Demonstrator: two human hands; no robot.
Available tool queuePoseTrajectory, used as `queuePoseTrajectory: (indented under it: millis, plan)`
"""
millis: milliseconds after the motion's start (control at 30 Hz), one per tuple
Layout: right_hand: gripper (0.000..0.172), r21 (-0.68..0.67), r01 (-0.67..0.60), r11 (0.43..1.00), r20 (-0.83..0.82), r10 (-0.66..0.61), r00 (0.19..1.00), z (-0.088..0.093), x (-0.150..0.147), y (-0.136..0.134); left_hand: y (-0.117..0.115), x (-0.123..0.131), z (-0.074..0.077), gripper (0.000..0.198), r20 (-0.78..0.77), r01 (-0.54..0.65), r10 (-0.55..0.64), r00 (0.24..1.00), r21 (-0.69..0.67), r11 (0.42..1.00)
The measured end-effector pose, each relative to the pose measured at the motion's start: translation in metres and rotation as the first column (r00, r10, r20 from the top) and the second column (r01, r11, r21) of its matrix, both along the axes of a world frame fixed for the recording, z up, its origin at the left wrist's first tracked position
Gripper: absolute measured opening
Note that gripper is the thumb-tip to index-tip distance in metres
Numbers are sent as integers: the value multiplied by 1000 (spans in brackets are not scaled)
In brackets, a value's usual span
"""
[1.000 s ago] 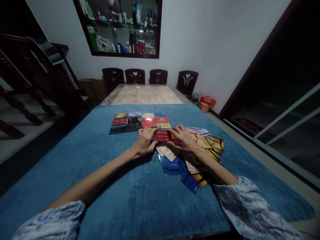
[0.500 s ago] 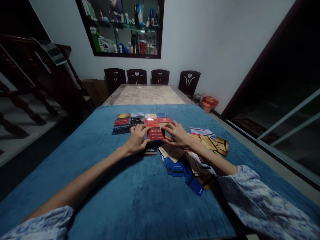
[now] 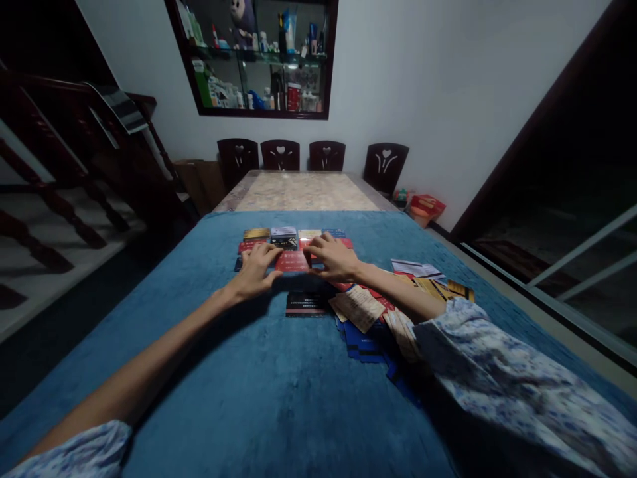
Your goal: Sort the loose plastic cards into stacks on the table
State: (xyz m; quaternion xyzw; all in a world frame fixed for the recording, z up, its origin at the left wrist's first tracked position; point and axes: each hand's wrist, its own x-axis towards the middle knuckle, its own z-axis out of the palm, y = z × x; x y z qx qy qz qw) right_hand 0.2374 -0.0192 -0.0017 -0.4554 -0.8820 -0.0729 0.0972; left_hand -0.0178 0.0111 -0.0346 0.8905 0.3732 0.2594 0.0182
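Observation:
A red card (image 3: 292,261) is held by its two short sides between my hands, raised a little off the blue cloth. My left hand (image 3: 255,271) pinches its left edge, and my right hand (image 3: 332,257) grips the right edge. Behind it, cards lie in rows, among them a gold card (image 3: 257,234), a silvery card (image 3: 283,231) and a black card (image 3: 284,243); my hands cover part of these rows. Nearer to me, a black card (image 3: 305,305) lies by itself. Under my right forearm spreads a loose heap of cards, with a beige card (image 3: 358,308) on top and blue cards (image 3: 365,346) below.
Blue cloth (image 3: 239,392) covers the near table, and a stone-patterned tabletop (image 3: 303,189) continues beyond. Gold cards (image 3: 438,288) and white cards (image 3: 419,268) lie at the heap's far right. Dark chairs (image 3: 281,155) stand along the back wall beneath a shelf niche (image 3: 259,60).
Both hands have shifted left with the red card, which now sits farther from the heap and shows more tilted. The view has turned slightly, uncovering more of the lone black card.

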Motion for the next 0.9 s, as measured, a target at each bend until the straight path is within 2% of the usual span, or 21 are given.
queuePoseTrajectory:
  millis: [233, 333, 467, 633, 900]
  plan:
    - [39, 4, -6, 1000, -3, 6, 1000, 12, -40, 26, 23, -33, 6, 47, 0, -83, 83, 997, 0, 997]
    - [44, -49, 21, 999, 28, -20, 999, 18, -56, 37, 30, -46, 11, 47, -39, -149, 148, 988, -48, 988]
    - [42, -88, 33, 996, 61, -28, 998, 24, -76, 50, 43, -60, 14, 48, -88, -201, 191, 978, -115, 973]
    - [39, -121, 56, 991, 78, -47, 996, 24, -94, 71, 70, -76, 8, 51, -79, -171, 160, 984, -149, 974]
    - [41, -163, 87, 983, 106, -70, 992, 12, -114, 108, 101, -88, -6, 52, -57, -176, 168, 984, -189, 966]
